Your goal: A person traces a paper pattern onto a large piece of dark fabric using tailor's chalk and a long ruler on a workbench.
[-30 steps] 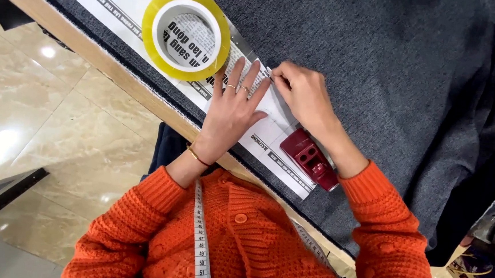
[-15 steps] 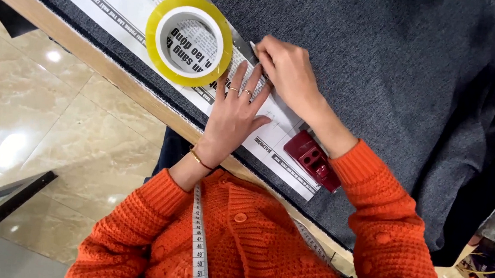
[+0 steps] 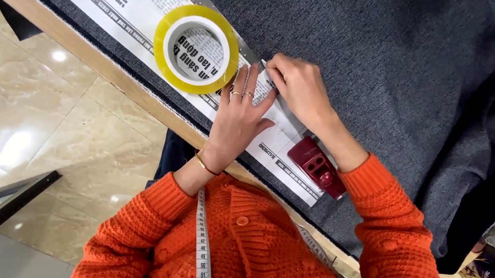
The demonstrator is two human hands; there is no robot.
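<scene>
The left hand [image 3: 239, 119] lies flat, fingers spread, on the newspaper [image 3: 123, 11] just beside the tape roll [image 3: 196, 48], while the right hand [image 3: 300, 89] pinches a small marking tool [image 3: 266, 70] at the left fingertips.

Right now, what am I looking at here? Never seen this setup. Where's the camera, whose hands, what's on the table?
One camera, worn on a person's head, looks straight down; there is no machine, only two bare hands in orange sleeves. The left hand lies flat on a strip of newspaper, which is spread over grey fabric on a wooden-edged table. The right hand pinches a small marking tool at the paper's edge; what kind is too small to tell. A yellow tape roll and a dark red box rest nearby.
</scene>
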